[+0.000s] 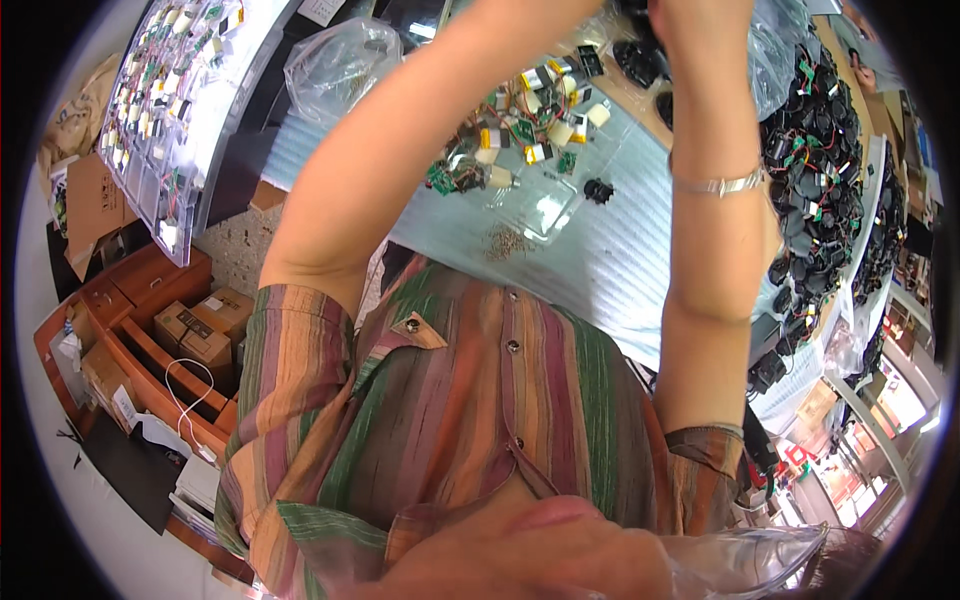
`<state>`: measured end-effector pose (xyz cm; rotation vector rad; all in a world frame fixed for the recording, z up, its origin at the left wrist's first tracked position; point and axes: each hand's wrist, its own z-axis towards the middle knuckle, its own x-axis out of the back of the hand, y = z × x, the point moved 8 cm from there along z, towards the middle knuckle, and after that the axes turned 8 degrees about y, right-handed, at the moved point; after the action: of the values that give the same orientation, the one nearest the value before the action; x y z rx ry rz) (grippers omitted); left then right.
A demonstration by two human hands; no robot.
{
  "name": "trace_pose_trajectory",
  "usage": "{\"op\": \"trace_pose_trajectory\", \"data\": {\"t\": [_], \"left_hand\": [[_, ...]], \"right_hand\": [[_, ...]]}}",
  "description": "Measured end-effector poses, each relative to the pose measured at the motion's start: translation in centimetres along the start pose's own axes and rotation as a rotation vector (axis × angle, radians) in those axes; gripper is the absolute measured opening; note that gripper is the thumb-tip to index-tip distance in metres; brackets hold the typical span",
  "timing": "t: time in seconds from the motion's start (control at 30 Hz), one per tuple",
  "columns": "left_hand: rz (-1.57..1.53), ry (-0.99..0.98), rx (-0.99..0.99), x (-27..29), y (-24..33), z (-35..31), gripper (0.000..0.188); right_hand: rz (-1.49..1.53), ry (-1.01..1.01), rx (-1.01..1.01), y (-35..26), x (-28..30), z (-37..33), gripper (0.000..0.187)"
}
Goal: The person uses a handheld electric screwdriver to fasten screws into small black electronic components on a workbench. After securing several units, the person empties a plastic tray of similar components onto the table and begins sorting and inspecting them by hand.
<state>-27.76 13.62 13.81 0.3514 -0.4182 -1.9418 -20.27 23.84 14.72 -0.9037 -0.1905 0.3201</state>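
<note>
Both my arms reach to the top edge of the head view. My left forearm (430,110) runs out of the picture, so the left hand is cut off. Only part of my right hand (700,20) shows at the top; its fingers are hidden. Dark round black parts (636,62) lie just left of it. Below, green circuit boards with small wired battery packs (540,110) are heaped on a clear plastic tray (590,190). One small black part (598,190) sits on the tray's right side. Tiny screws (508,242) are scattered near its front.
A foam-sheeted table (620,270) lies before me. Many black wired parts (815,180) are piled along the right. A clear plastic bag (345,68) is at the back left, beside a bright tray of boards (165,110). Lower left, cardboard boxes (195,335) sit in a wooden drawer unit (130,290).
</note>
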Motion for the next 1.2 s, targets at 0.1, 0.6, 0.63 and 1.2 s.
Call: {"op": "trace_pose_trajectory", "data": {"t": [0.1,0.6,0.63,1.2], "left_hand": [[-0.098,-0.244,0.122,0.6,3.6,-5.7,0.069],[-0.022,-0.976,0.273,4.2,6.9,-16.5,0.085],[-0.016,-1.021,0.301,4.0,7.0,-16.2,0.086],[0.145,-0.938,0.292,3.5,4.6,-10.8,0.037]], "right_hand": [[-0.007,0.205,-0.245,0.4,4.8,-8.2,0.033],[-0.175,-0.115,-0.373,1.2,8.5,-22.8,0.043],[-0.172,-0.133,-0.398,1.3,8.8,-22.6,0.043],[-0.518,-0.286,-0.019,2.4,12.3,-17.1,0.022]]}}
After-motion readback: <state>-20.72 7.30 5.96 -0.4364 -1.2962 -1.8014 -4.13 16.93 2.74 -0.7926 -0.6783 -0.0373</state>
